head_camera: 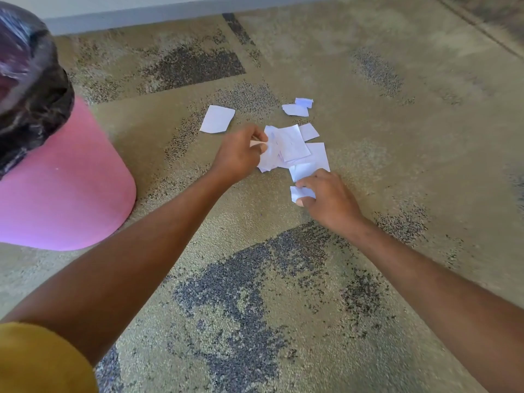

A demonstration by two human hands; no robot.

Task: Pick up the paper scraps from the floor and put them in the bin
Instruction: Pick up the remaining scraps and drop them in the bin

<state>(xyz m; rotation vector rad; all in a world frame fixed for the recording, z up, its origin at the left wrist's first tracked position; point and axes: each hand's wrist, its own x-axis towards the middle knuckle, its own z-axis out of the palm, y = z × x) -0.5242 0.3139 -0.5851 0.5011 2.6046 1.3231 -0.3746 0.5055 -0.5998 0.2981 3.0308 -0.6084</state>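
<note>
Mid-frame, the left hand (241, 156) pinches the scrap pile (295, 148) and the right hand (326, 195) nips a small scrap (300, 192); better to bunch everything together before carrying it to the pink bin (71, 188) at left.

White paper scraps (293, 148) lie flat in an overlapping heap on the mottled carpet floor (283, 279), with a single scrap (217, 119) and a small pair (297, 107) apart behind it, and the pink, black-lined bin (65, 191) stands upright to their left.
</note>
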